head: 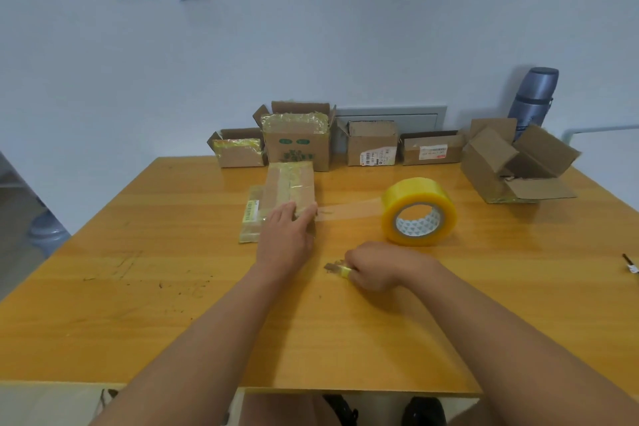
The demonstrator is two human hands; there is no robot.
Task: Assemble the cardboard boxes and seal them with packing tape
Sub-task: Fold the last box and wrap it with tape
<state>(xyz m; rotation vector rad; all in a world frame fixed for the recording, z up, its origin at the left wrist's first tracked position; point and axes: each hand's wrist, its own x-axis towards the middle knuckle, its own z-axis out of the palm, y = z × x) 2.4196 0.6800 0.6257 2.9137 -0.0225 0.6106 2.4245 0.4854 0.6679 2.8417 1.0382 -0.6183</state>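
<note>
Left hand flat on the near end of the small taped box, fingers straight, its grip spread and pressing rather than curled round anything. That looks like the anchor: it pins the box and the stuck end of the tape so neither lifts. The box lies in the middle of the desk, just left of the tape roll.

From the box's near right corner a clear tape strip runs out to the roll, which stands on its edge well apart from the hand. Standing like that, I'd say, it keeps the strip stretched and off the wood, ready to be cut.

Right hand now, nearer to us, its grip clamped round a small yellow cutter, blade tip pointing left toward the strip. Not touching the tape yet. My guess is the cut comes close to the box, with the left hand holding tension.

Along the far edge, a row of open boxes waits, flaps up, and one bigger carton lies tipped at far right beside a grey flask.
</note>
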